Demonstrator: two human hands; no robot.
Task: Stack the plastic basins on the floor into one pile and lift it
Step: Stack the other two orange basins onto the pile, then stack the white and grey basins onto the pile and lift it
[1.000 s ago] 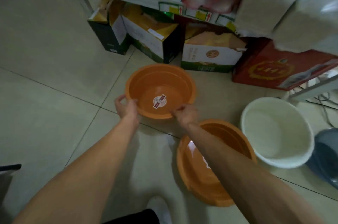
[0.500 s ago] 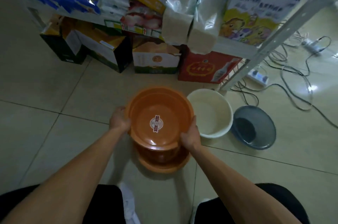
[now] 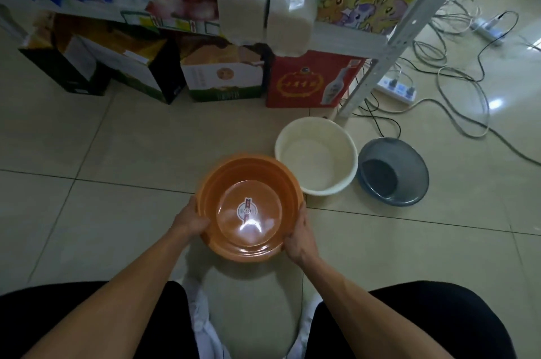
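Two orange basins (image 3: 248, 206) nested, one inside other, round sticker on inner bottom. Left hand (image 3: 190, 219) clamped on left rim, right hand (image 3: 301, 237) clamped on right rim. Cannot tell whether pair rests on tiled floor (image 3: 117, 153) or is raised. White basin (image 3: 317, 155) on floor just beside orange pair, toward shelf. Grey basin (image 3: 393, 172) touching white one on far side. Red box (image 3: 310, 81) and cartons under shelf rack (image 3: 389, 36). Power strip (image 3: 396, 89) and cables beyond rack leg.

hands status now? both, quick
Left hand: closed on the left rim of the orange basins.
Right hand: closed on their right rim.
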